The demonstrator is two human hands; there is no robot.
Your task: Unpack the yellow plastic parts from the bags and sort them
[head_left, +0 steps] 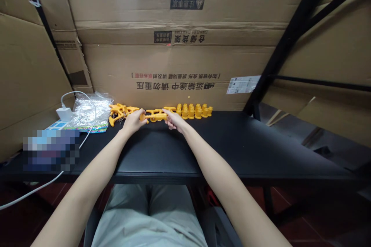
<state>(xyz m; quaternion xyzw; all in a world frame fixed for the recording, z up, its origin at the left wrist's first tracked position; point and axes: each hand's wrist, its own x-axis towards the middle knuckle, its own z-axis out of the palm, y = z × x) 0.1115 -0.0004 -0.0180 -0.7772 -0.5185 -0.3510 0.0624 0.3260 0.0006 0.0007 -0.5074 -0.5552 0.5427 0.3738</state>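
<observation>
Between my two hands is a yellow plastic part [159, 117] with a thin rod on its left and a thicker cylindrical body on its right. My left hand [133, 122] pinches its left end. Closed around the right end are the fingers of my right hand [176, 121]. A heap of yellow branched plastic pieces [117, 112], with small dark bits among them, lies just left of my left hand. Behind the held part are more flat yellow pieces [169, 109], partly hidden. Yellow cup-shaped pieces [198, 112] stand in rows right of my right hand.
A black table [232, 146] carries everything, with a cardboard wall [162, 58] behind. On the left are a clear plastic bag [92, 110], a white charger [64, 113] with its cable, and a blurred-out flat object [52, 149]. A black metal post [275, 54] rises at right.
</observation>
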